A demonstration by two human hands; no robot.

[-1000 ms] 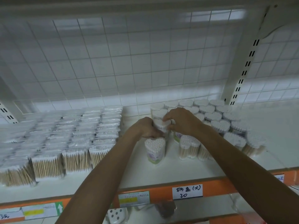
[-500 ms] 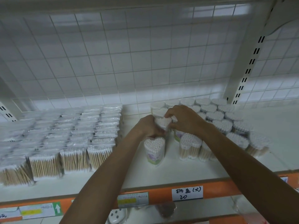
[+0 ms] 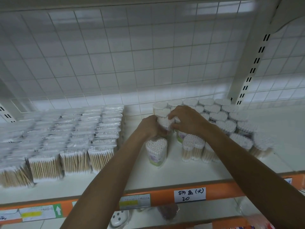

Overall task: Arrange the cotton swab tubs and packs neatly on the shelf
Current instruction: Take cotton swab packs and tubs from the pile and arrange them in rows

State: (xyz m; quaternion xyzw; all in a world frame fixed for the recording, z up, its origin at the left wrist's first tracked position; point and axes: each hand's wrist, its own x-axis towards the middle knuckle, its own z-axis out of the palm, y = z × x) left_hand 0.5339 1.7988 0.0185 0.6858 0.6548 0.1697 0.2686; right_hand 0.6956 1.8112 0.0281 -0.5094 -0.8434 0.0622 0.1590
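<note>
White shelf [image 3: 181, 171], hardly any change: my left hand [image 3: 149, 128] and right hand [image 3: 188, 121] still clasp the same tub [image 3: 165, 123], so its row isn't squared yet.

The tubs [image 3: 156, 152] and packs [image 3: 74, 160] show white tips over tan stems; the shelf [image 3: 181, 171] is white, its front rail [image 3: 162, 198] orange, its back panel [image 3: 115, 55] white grid-patterned.

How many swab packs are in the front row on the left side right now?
4, side by side along the front of the shelf: leftmost pack, second, third, fourth. More may lie off-frame left.
</note>
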